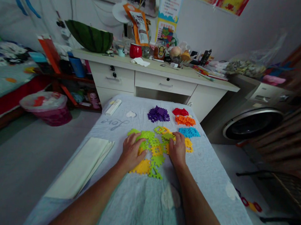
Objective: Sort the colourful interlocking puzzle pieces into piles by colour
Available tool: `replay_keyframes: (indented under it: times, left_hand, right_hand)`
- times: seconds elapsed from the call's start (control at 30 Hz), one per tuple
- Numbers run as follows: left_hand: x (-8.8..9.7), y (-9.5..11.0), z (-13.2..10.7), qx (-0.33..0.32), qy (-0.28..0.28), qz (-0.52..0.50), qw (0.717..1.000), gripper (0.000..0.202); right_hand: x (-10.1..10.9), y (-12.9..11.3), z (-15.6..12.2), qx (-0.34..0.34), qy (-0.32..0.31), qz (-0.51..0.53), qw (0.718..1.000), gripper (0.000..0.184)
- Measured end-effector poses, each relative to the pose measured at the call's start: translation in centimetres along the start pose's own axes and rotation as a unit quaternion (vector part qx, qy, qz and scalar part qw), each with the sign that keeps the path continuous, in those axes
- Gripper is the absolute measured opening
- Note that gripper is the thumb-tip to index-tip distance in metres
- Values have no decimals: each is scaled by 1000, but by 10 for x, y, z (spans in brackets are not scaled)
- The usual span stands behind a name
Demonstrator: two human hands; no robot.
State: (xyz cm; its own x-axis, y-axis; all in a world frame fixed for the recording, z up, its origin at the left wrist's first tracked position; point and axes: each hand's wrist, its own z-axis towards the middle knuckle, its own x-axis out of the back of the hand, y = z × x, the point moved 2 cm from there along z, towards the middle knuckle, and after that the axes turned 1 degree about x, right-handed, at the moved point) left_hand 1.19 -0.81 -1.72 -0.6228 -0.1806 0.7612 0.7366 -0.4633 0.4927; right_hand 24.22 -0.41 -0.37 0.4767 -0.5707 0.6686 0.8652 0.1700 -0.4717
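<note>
Interlocking plastic toy pieces with notched edges lie on a cloth-covered table. My left hand [133,148] rests with fingers and thumb apart over lime green pieces [147,135]. Just below its thumb lies a yellow square piece [142,167], beside a green open-framed piece [155,172]. My right hand [178,148] has its thumb and forefinger at a green piece [167,137] and appears to pinch it. A yellow window-like piece [156,150] sits between the hands. More yellow pieces [188,145] show to the right, partly covered by my fingers.
Purple [159,114], red [180,112], orange [185,120] and blue pieces [189,132] form separate piles farther back. A folded pale cloth [79,167] and a white box-like object [113,107] lie on the left. Behind stands a white desk [164,85]; a washing machine [255,108] is at right.
</note>
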Motion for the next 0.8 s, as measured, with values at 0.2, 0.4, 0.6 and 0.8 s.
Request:
replay_keyframes:
  times: [0.2, 0.4, 0.6, 0.8]
  left_hand:
    - [4, 11, -3, -52, -65, -13, 996, 45]
    - [5, 29, -10, -127, -149, 2, 981, 56]
    - [3, 22, -8, -80, -112, 31, 990, 51]
    - [7, 18, -6, -29, -57, 95, 993, 37]
  right_hand:
    - [4, 2, -4, -44, -72, -76, 994, 26]
    - [1, -13, -7, 22, -150, 44, 987, 19]
    - [4, -22, -6, 77, -101, 151, 980, 25]
    - [-9, 2, -5, 15, -106, -28, 994, 42]
